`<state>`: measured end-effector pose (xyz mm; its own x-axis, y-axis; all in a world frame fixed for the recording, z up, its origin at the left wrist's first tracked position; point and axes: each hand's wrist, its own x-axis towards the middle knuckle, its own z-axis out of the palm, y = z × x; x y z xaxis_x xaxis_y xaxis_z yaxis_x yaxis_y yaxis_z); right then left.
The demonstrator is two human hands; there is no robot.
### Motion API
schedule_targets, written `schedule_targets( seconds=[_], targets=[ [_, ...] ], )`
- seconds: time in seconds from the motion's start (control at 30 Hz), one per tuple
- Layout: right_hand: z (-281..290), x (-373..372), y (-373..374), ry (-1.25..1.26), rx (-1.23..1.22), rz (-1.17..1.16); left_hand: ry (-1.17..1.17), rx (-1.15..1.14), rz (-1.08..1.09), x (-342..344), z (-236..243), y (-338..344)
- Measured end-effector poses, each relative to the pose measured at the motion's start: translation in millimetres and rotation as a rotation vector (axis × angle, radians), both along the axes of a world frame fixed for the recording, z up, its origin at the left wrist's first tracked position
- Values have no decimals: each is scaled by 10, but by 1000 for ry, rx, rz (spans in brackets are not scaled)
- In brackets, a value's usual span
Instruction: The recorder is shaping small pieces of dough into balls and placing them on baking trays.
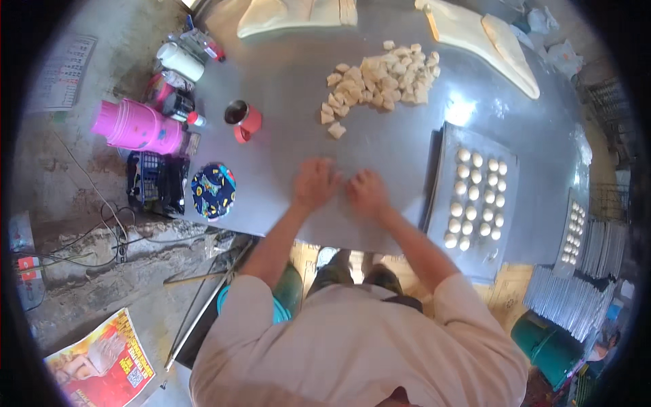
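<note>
My left hand (317, 183) rests on the grey metal tabletop (285, 139) with its fingers curled down. Close beside it, my right hand (367, 194) is cupped low in the same way, a small gap between the two. Whatever lies under either palm is hidden, and the fingers are slightly blurred. Beyond my hands is a heap of cut dough pieces (383, 78), with one loose dough piece (336, 130) at its near edge. On my right, a baking tray (475, 261) carries rows of round dough balls (470, 213).
A red mug (251, 123) and a patterned round cloth item (213, 192) sit to the left, near a pink jug (139, 127). Large dough sheets (298, 15) lie at the far side. Stacked trays (566, 298) and another tray of dough balls (574, 234) are at far right.
</note>
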<state>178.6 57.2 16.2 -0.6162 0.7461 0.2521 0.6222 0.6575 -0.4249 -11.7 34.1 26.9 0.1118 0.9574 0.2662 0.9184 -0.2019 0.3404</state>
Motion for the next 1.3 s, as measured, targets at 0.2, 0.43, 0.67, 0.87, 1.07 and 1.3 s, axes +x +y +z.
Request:
schedule_targets(
  seconds=[0.2,0.43,0.67,0.87,1.07,1.3],
  targets=[
    [-47,571,-133,300,-290,-170,-226,-241,-58,-310,217,-113],
    [664,1922,-898,560,-209,-556,-662,-153,-115,1740,596,-139],
    [891,3793,-1396,578,-91,-890,-473,49,-544,3945,857,-524],
    [703,4427,-1405,507,-372,-830,-211,-111,-498,4575,891,-618],
    [588,5031,-1552,445,-372,-1005,-67,191,157,3932,962,-507],
    [578,5203,-1610,447,-750,-1064,194,-375,262,3518,567,-730]
  ],
)
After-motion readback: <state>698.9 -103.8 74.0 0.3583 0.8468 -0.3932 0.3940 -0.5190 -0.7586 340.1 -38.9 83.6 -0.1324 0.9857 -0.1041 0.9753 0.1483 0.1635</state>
